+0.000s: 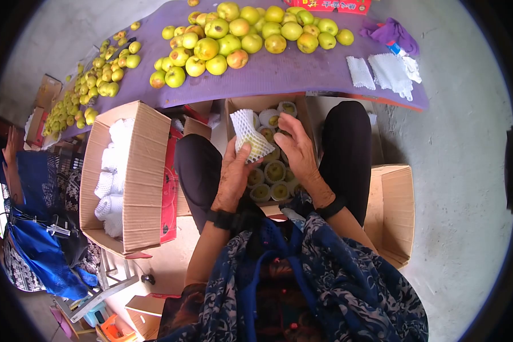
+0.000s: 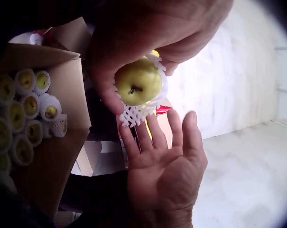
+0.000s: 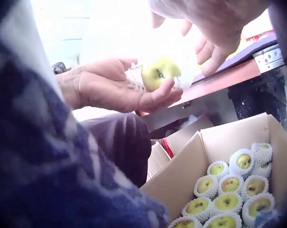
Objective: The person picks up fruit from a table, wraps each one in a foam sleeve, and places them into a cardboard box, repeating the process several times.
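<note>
My left hand (image 1: 235,171) holds a yellow-green apple (image 2: 139,83) wrapped in a white foam net sleeve (image 1: 248,132), fingers and thumb curled round it. In the left wrist view the apple's stem end shows through the sleeve's opening, while the head view shows the sleeve's other end standing up loose. Just to the right, my right hand (image 1: 300,153) is apart from the apple, its fingers spread and the palm bare in the left wrist view. Below both hands, a cardboard box (image 3: 181,175) contains rows of apples in foam nets (image 3: 227,201).
A purple-covered table (image 1: 290,74) ahead bears a heap of loose apples (image 1: 229,44) and flat foam nets (image 1: 389,71). At left stands a carton (image 1: 145,182) of white foam sleeves (image 1: 111,176). An open carton (image 1: 394,214) sits at right. Another person's blue clothing (image 1: 37,245) shows far left.
</note>
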